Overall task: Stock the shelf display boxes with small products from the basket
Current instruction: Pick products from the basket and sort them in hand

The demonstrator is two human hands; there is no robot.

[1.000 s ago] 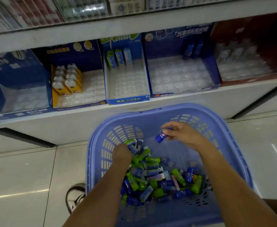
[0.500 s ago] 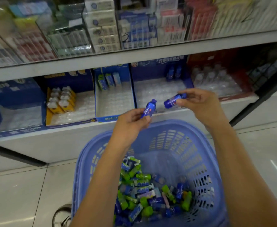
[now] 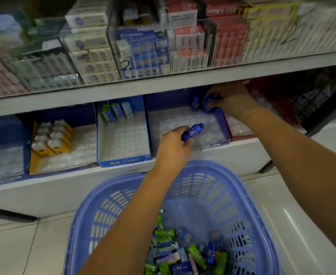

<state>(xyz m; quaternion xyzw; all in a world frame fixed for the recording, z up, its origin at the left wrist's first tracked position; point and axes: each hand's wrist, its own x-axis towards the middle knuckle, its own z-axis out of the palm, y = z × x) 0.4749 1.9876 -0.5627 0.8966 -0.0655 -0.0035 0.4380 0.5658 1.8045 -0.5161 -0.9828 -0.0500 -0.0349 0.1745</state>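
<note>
A blue plastic basket (image 3: 248,197) sits below me with several small blue and green products (image 3: 185,253) heaped in its bottom. My left hand (image 3: 173,147) grips a small blue bottle (image 3: 193,132) over the front of a dark blue display box (image 3: 225,128) on the lower shelf. My right hand (image 3: 230,98) reaches to the back right corner of that box and holds another small blue bottle (image 3: 207,104) upright, next to one blue bottle (image 3: 195,103) standing there.
A light blue box (image 3: 123,161) with three packs at its back stands left of the dark blue one. Further left is a yellow-lined box (image 3: 63,165) with white-capped items. A red box (image 3: 240,135) lies to the right. The upper shelf edge (image 3: 163,84) overhangs the boxes.
Both hands have lifted from above the basket into the dark blue box, each carrying a blue bottle. The right hand went to the back corner. The view tilted up.
</note>
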